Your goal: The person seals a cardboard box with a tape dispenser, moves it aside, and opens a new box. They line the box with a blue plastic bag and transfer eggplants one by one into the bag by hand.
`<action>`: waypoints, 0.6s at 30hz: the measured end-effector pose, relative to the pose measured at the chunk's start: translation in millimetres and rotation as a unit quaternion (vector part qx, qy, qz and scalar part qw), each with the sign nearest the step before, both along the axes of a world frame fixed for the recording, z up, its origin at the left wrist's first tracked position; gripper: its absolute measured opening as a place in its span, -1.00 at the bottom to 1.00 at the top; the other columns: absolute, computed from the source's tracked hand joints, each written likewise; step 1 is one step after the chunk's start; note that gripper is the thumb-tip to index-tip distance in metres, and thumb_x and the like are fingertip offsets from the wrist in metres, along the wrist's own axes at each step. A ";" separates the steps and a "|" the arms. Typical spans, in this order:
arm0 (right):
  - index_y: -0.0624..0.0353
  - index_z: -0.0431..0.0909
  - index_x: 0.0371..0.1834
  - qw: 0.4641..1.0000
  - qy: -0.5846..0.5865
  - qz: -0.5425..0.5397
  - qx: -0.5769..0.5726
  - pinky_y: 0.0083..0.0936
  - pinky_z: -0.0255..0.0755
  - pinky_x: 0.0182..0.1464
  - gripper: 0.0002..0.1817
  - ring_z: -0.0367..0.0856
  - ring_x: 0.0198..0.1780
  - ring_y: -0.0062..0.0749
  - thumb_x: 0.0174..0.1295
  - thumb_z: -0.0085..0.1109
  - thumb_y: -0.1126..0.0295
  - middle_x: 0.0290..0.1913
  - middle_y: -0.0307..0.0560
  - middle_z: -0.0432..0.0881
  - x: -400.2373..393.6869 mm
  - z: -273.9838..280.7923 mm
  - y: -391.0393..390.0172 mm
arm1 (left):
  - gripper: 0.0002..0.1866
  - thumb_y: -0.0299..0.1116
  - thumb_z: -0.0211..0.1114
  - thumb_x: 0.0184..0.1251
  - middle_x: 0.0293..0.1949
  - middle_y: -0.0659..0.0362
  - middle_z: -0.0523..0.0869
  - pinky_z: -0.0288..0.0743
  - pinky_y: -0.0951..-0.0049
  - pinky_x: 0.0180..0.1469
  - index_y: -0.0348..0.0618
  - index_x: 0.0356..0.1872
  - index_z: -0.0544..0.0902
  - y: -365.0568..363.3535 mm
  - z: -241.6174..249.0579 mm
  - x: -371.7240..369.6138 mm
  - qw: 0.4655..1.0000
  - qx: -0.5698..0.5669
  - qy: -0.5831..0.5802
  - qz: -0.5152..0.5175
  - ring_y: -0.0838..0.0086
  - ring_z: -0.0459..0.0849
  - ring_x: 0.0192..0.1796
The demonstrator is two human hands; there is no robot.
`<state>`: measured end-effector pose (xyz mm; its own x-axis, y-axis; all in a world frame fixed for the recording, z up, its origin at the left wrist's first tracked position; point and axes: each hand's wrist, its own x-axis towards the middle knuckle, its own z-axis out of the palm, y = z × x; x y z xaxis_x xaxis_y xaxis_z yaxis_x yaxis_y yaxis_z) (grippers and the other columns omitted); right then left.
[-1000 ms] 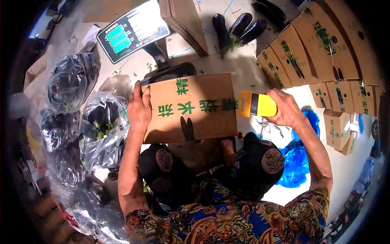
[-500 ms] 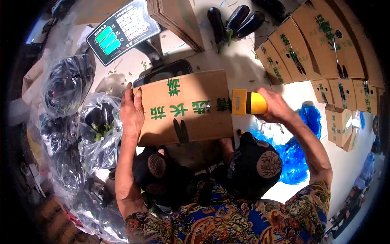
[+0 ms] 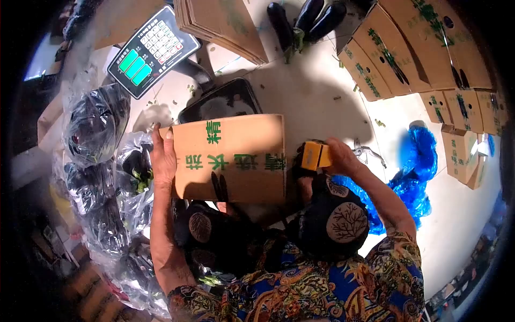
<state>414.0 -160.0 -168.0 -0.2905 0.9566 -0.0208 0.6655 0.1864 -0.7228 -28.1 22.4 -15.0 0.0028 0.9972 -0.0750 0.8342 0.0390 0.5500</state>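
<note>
In front of me is a closed cardboard box point(image 3: 241, 140) with green printed characters and two dark eggplant shapes on its top. My left hand point(image 3: 164, 158) grips the box's left edge, thumb lying on top. Closed around a yellow tape dispenser point(image 3: 311, 155) is my right hand point(image 3: 343, 156), just past the right end of the box. The dispenser's front faces that end, and its lower part is in shadow. A shiny strip along the box top looks like clear tape. Knees in dark patterned trousers point(image 3: 346, 217) are below the box.
A digital scale display point(image 3: 153, 53) and its black platform point(image 3: 228, 99) stand behind the box. Flat cardboard point(image 3: 222, 24) leans nearby. Eggplants point(image 3: 306, 19) lie on the floor. Bagged eggplants point(image 3: 96, 123) line the left; stacked boxes point(image 3: 397, 51), pliers point(image 3: 367, 153) and blue plastic point(image 3: 413, 182) are right.
The box has shifted left and slightly toward me, with my left hand on its edge. My right hand has brought the tape dispenser left and lower, past the box's right end.
</note>
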 end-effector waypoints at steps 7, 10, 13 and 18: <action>0.25 0.31 -0.04 0.990 -0.123 -0.047 -0.049 -0.13 0.47 -0.15 -0.37 0.53 -0.12 0.14 -0.19 0.45 0.36 -0.15 0.17 0.47 31.5 -11.8 -36.0 | -0.36 0.09 -0.07 0.48 0.09 -0.26 0.59 0.40 0.23 0.19 -0.13 0.39 0.24 -2.1 7.0 4.2 1.000 -0.014 0.024 -0.001 -0.05 0.59 0.15; 0.26 0.35 -0.02 0.988 -0.136 -0.058 -0.048 -0.11 0.47 -0.16 -0.41 0.53 -0.15 0.11 -0.12 0.41 0.35 -0.20 0.16 0.49 32.0 14.1 -39.6 | -0.37 0.08 -0.07 0.48 0.09 -0.26 0.58 0.39 0.24 0.19 -0.15 0.37 0.25 1.4 8.3 3.6 1.000 -0.029 0.000 0.004 -0.06 0.58 0.16; 0.26 0.40 -0.01 0.965 -0.228 -0.044 -0.123 -0.15 0.51 -0.13 -0.48 0.61 -0.17 -0.02 -0.05 0.37 0.36 -0.19 0.19 0.56 -13.2 54.8 -18.8 | -0.35 0.11 -0.06 0.47 0.09 -0.27 0.58 0.36 0.23 0.22 -0.16 0.37 0.25 0.7 5.8 2.9 0.998 -0.053 -0.008 0.014 -0.05 0.57 0.18; 0.14 0.62 -0.43 0.941 -0.335 0.006 -0.045 -0.25 0.55 -0.31 -0.87 0.68 -0.26 -0.23 0.04 0.25 0.33 -0.36 -0.03 0.63 -93.7 24.4 46.9 | -0.30 0.14 -0.06 0.45 0.12 -0.27 0.56 0.35 0.25 0.22 -0.17 0.40 0.24 3.8 -5.7 -9.4 0.998 -0.057 0.013 0.038 0.01 0.56 0.18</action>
<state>320.3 -113.1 -143.5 -0.1939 0.9390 -0.2841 0.9757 0.1543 -0.1558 -37.5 26.2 -20.7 -0.0756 0.9796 -0.1864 0.8403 0.1632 0.5170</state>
